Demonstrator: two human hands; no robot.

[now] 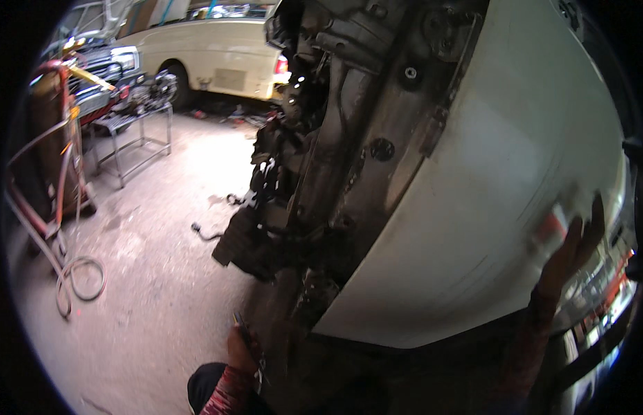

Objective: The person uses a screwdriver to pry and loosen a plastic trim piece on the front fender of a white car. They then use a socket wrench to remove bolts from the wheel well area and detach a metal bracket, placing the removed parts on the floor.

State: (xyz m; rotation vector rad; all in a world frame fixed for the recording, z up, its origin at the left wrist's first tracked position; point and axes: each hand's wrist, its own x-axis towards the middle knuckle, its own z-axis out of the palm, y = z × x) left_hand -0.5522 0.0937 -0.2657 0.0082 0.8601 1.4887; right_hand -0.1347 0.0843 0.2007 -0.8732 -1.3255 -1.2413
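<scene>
My left hand (242, 350) is low in the view, closed around a slim dark tool (239, 321) with a light tip; its exact kind is too small to make out. To the right, my right hand (569, 254) reaches up along a white car body panel (467, 228), its fingers stretched out and slightly blurred. Whether they touch the panel I cannot tell. Beside those fingers shows a blurred red and white patch (553, 225), perhaps a reflection. Left of the panel, the vehicle's dark engine bay (349, 159) lies exposed, with worn metal and loose parts.
A loose cable end (205, 233) juts from the engine bay over the concrete floor (148, 277). At left stand a rusty gas cylinder (51, 152), a coiled hose (86, 278) and a metal stand (131, 142) bearing an engine part. Behind is a cream van (218, 59).
</scene>
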